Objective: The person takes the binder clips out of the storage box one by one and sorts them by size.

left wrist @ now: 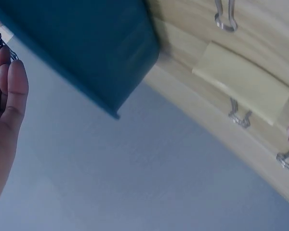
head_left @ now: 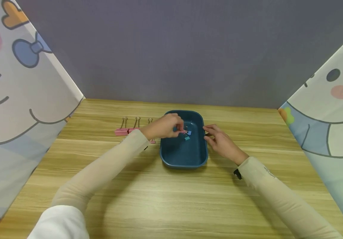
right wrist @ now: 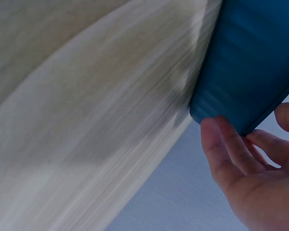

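Over a dark blue plastic tray [head_left: 184, 156], my left hand [head_left: 168, 125] pinches a small pink binder clip [head_left: 182, 132] between thumb and fingertips. Its wire handles show dark beside the left hand [left wrist: 8, 96] at the edge of the left wrist view. Just below are a small teal binder clip [head_left: 187, 138] and a small blue binder clip [head_left: 189, 132], inside the tray. My right hand [head_left: 220, 141] is at the tray's right rim, its fairly straight fingers [right wrist: 216, 144] touching the outer wall in the right wrist view.
Left of the tray lie larger pink binder clips [head_left: 121, 132], partly behind my left forearm, and a small pink clip [head_left: 152, 141]. A pale yellow binder clip [left wrist: 243, 82] lies on the wooden table [head_left: 189, 202] in the left wrist view. A grey panel [head_left: 174, 59] stands behind.
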Tool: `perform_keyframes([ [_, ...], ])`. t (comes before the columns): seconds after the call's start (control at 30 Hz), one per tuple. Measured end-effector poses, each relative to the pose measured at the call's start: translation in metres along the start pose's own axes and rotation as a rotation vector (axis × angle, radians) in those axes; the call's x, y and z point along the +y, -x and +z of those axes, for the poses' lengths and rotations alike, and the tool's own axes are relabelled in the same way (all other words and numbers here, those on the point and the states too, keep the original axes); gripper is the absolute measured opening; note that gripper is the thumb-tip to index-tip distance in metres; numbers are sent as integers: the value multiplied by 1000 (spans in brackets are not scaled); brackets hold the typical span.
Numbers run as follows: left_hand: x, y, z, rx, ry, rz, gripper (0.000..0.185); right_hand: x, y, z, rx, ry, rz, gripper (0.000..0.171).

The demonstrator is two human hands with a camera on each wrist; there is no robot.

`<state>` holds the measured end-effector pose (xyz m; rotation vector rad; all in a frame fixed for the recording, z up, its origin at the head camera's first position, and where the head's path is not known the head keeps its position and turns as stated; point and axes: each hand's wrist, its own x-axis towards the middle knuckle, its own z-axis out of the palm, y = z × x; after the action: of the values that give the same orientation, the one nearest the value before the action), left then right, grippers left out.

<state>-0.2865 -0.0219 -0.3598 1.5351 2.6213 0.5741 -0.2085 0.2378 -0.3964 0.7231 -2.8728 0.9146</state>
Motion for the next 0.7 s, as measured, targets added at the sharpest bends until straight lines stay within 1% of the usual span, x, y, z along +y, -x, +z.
perform_keyframes([
  [0.13, 1, 7, -9, 22, 20, -10, 4, -1, 1, 0, -2, 7, -2, 45],
  [0.27, 0, 18, -18, 62, 23, 10, 3, 0, 1, -1, -5, 5, 9, 44],
  [0.4, -4, 35, -24, 104, 21, 22, 3, 0, 0, 0, -12, 8, 16, 45],
  [0.57, -13, 58, -28, 163, 11, 25, 8, -1, 0, 0, -19, 12, 17, 45],
  [0.7, -18, 75, -28, 162, 17, 7, 8, -2, 0, -1, -22, 6, 25, 46],
])
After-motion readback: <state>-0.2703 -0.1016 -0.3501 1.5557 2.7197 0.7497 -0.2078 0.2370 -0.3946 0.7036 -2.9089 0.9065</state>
